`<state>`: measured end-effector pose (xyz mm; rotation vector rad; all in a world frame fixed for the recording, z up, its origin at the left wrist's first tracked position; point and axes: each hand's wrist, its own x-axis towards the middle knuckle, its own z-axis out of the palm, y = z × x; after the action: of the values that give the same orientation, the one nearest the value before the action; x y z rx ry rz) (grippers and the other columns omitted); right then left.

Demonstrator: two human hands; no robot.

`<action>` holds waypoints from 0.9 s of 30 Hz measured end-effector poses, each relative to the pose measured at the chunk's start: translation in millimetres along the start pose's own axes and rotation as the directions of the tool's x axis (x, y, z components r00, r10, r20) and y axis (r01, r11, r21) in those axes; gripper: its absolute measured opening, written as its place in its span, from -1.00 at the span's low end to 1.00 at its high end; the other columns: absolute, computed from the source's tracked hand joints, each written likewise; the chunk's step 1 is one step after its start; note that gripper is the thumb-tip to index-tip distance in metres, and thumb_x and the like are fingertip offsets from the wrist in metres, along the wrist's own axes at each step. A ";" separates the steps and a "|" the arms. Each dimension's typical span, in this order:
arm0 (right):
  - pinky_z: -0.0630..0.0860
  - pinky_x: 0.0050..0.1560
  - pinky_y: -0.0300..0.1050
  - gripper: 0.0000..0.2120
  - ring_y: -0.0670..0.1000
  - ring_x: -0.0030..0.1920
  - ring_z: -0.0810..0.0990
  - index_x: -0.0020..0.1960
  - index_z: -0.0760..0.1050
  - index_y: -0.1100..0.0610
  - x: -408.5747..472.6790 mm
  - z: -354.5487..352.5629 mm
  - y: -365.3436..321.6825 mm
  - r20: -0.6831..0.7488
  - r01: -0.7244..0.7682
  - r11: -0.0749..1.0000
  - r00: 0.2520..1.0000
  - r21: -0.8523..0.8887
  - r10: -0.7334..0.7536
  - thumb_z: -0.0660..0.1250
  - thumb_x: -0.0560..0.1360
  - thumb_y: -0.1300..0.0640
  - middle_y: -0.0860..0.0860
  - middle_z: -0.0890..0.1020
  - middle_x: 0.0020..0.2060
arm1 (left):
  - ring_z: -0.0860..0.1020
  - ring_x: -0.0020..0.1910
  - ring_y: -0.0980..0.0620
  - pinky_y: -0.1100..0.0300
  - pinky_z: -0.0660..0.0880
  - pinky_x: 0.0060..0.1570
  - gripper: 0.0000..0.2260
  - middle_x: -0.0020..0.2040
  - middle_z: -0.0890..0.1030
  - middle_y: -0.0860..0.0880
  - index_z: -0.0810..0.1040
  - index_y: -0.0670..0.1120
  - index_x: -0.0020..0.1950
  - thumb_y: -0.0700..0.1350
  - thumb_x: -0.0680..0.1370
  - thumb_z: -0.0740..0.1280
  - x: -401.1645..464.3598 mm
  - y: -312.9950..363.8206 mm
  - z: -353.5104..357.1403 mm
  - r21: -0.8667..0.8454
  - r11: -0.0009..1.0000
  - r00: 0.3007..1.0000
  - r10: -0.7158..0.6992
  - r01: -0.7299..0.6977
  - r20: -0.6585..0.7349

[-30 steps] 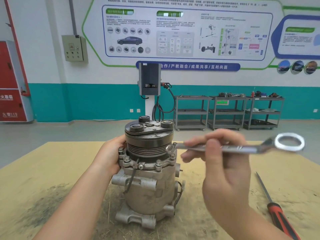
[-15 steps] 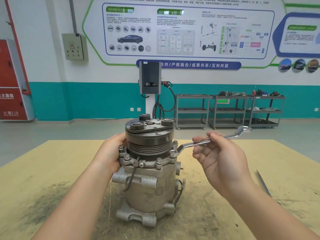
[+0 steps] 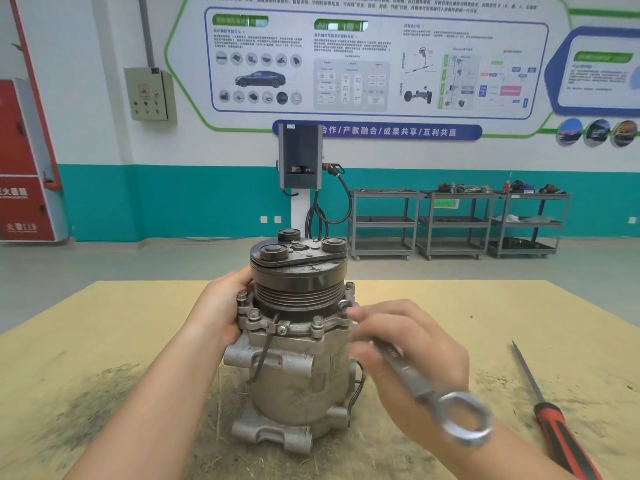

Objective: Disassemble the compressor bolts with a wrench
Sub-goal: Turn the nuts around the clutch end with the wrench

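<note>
A grey metal compressor (image 3: 294, 368) stands upright on the wooden table (image 3: 104, 327), a dark pulley on top. Several bolts (image 3: 318, 322) ring its flange. My left hand (image 3: 221, 310) presses against the compressor's left side at flange height. My right hand (image 3: 412, 348) grips a silver wrench (image 3: 426, 386). The wrench's small end sits at the bolt on the right of the flange (image 3: 344, 304). Its large ring end (image 3: 462, 419) points down toward me, blurred by motion.
A red-handled screwdriver (image 3: 550, 420) lies on the table at the right. Dark grime marks the table surface at the left (image 3: 79, 417). Metal shelf carts (image 3: 457, 223) and a charging post (image 3: 300, 168) stand by the far wall.
My right hand has swung the wrench handle from pointing away at the right round toward me, its small end staying at the right flange bolt. My left hand has stayed on the compressor.
</note>
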<state>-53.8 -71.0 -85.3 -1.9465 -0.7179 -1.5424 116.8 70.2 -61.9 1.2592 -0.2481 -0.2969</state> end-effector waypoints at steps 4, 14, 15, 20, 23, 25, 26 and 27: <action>0.57 -0.05 -0.29 -0.75 -0.07 -0.11 0.62 -0.07 0.57 0.22 7.4 2.2 -8.9 0.027 0.014 0.999 1.000 -0.029 -0.013 0.30 0.56 0.02 0.08 0.65 -0.16 | 0.69 -0.33 -0.09 0.10 0.60 -0.36 -0.78 -0.25 0.70 -0.17 0.62 -0.23 -0.16 -0.12 0.58 0.32 0.2 0.1 -1.1 -0.003 1.000 1.000 -0.028 0.028 0.001; 0.55 -0.37 -0.15 -0.87 0.07 -0.43 0.59 -0.01 0.33 0.12 29.7 -14.1 -1.5 -0.212 -0.527 0.588 0.608 0.614 0.765 0.05 0.68 0.20 0.12 0.66 -0.31 | 0.70 -0.24 -0.11 0.05 0.62 -0.22 -0.78 -0.18 0.71 -0.18 0.64 -0.24 -0.09 -0.08 0.57 0.34 1.3 0.8 -2.3 -0.010 0.998 0.996 -0.060 0.061 0.059; 0.54 -0.39 -0.15 -0.86 0.06 -0.44 0.58 -0.01 0.33 0.13 29.9 -14.2 0.5 -0.192 -0.538 0.548 0.579 0.640 0.793 0.04 0.68 0.21 0.12 0.66 -0.33 | 0.70 -0.25 -0.10 0.07 0.63 -0.25 -0.78 -0.19 0.71 -0.18 0.63 -0.24 -0.10 -0.09 0.57 0.34 2.1 0.7 -2.6 -0.009 0.998 0.997 -0.056 0.056 0.055; 0.53 -0.45 -0.16 -0.86 0.05 -0.48 0.56 -0.04 0.33 0.17 31.8 -14.2 5.8 -0.094 -0.553 0.379 0.473 0.742 0.876 0.06 0.67 0.23 0.15 0.65 -0.37 | 0.69 -0.36 -0.06 0.15 0.59 -0.47 -0.81 -0.29 0.70 -0.16 0.61 -0.26 -0.16 -0.18 0.57 0.32 -0.1 1.8 -0.6 -0.019 1.000 1.000 -0.023 0.023 0.014; 0.53 -0.48 -0.16 -0.86 0.05 -0.49 0.56 -0.04 0.34 0.19 33.7 -16.3 11.7 0.030 -0.569 0.214 0.388 0.794 0.921 0.07 0.67 0.23 0.17 0.65 -0.37 | 0.68 -0.40 -0.06 0.17 0.55 -0.54 -0.78 -0.33 0.69 -0.16 0.61 -0.26 -0.22 -0.20 0.58 0.32 -2.3 2.3 0.5 -0.015 1.000 1.000 -0.019 0.019 -0.008; 0.53 -0.48 -0.17 -0.84 0.05 -0.49 0.56 -0.06 0.36 0.20 32.0 -16.4 14.9 0.046 -0.567 0.179 0.359 0.804 0.932 0.07 0.66 0.23 0.17 0.65 -0.36 | 0.68 -0.40 -0.06 0.18 0.55 -0.53 -0.79 -0.33 0.69 -0.17 0.61 -0.26 -0.22 -0.19 0.57 0.32 -3.8 2.8 1.1 -0.016 1.000 1.000 -0.017 0.017 -0.008; 0.53 -0.47 -0.17 -0.83 0.05 -0.48 0.56 -0.07 0.36 0.20 30.0 -14.9 15.6 0.021 -0.558 0.207 0.374 0.804 0.927 0.07 0.66 0.22 0.17 0.65 -0.36 | 0.68 -0.40 -0.06 0.18 0.55 -0.53 -0.79 -0.32 0.69 -0.16 0.61 -0.26 -0.20 -0.18 0.57 0.33 -4.5 3.4 1.2 -0.016 1.000 1.000 -0.017 0.017 -0.008; 0.53 -0.46 -0.17 -0.83 0.05 -0.48 0.56 -0.08 0.36 0.19 26.9 -12.3 14.8 -0.025 -0.544 0.270 0.415 0.794 0.909 0.08 0.66 0.20 0.16 0.65 -0.36 | 0.68 -0.40 -0.06 0.18 0.55 -0.53 -0.79 -0.32 0.69 -0.16 0.61 -0.26 -0.19 -0.17 0.57 0.33 -4.8 4.1 1.3 -0.016 1.000 1.000 -0.018 0.018 -0.004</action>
<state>-46.5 -88.2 -58.0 -0.9233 0.0071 -0.8206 112.2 71.9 -57.7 1.2470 -0.2306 -0.3117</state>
